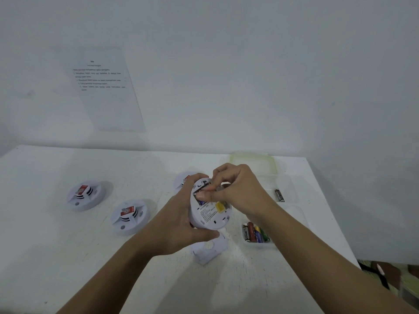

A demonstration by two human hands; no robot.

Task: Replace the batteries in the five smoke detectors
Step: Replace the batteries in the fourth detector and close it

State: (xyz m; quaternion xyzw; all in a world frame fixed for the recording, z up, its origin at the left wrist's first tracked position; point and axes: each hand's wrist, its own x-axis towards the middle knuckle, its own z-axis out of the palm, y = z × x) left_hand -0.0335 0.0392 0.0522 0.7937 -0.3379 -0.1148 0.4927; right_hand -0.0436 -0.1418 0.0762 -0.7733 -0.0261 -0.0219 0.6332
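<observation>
At the left of the frame, two smoke detectors (84, 196) (129, 216) sit face up on the desk (45, 234), each with a red tag on top. Whether their batteries have been changed cannot be told. A third detector (182, 180) shows just above the left hand (181, 225), mostly hidden by it. Only four detectors are in view, so the fifth is out of sight.

In the centre, the left hand's grip wraps round the rim of the held detector (209, 209), which is turned back up with its battery bay open. The right hand (238, 191) has its fingers curled, thumb and forefinger narrowed to a pinch inside that bay. I cannot tell whether they hold a battery or only press there. A white cover piece (209, 250) lies on the desk just below.

To the right, a clear tub (256, 244) holds several batteries, and one loose battery (279, 195) lies further up. This unit looks mid-swap, with closing it up likely still to come.
</observation>
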